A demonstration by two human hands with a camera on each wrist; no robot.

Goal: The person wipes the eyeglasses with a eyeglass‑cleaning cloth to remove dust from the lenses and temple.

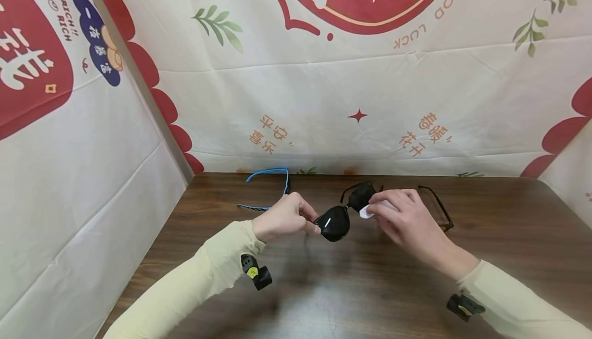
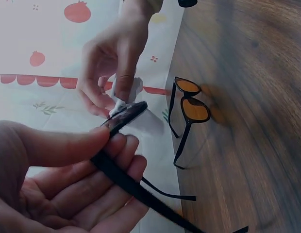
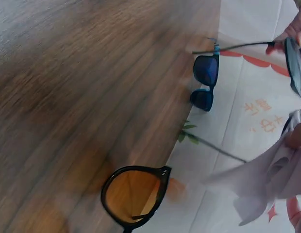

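A pair of black sunglasses is held up above the table, tilted. My left hand pinches it at the outer edge of one lens, thumb on one side and fingers on the other. In the left wrist view, a black temple arm runs across the left fingers. My right hand grips a thin white cloth against the other lens. Part of that lens is hidden behind the cloth and fingers in the right wrist view.
Blue-framed sunglasses lie at the table's back left. Black-framed glasses with orange lenses lie at the back right, partly behind the right hand in the head view. A printed cloth wall rises behind the wooden table.
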